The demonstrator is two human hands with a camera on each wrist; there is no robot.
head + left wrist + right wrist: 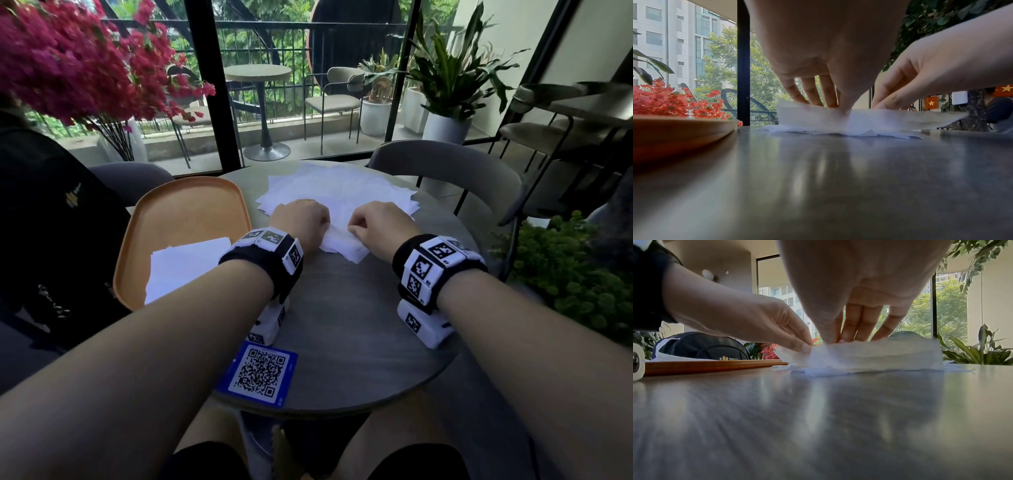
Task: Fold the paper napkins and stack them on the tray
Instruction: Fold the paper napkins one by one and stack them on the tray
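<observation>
A person's left hand [301, 221] and right hand [378, 226] pinch the near edge of a thin white paper napkin [344, 245] atop a loose napkin pile [339, 192] on the round grey worktop [342, 325]; folded napkins [185, 265] lie on the orange oval tray [185, 209].

The napkins [337, 192] are plain white, as is the folded stack [186, 263] on the tray [191, 209], which is a flat orange-tan with no pattern. The table [346, 318] is dark grey with a faint streaked grain and pale sheen. Both wristbands [270, 255] are black, carrying white blocks printed with black square markers. A sticker [258, 375] on the table edge has a blue border around a white field with a black QR pattern. The flowers [78, 58] are deep magenta; in the left wrist view they look orange-red. The backpack [44, 219] is black with a small yellow mark. The chair [455, 164] is grey.
</observation>
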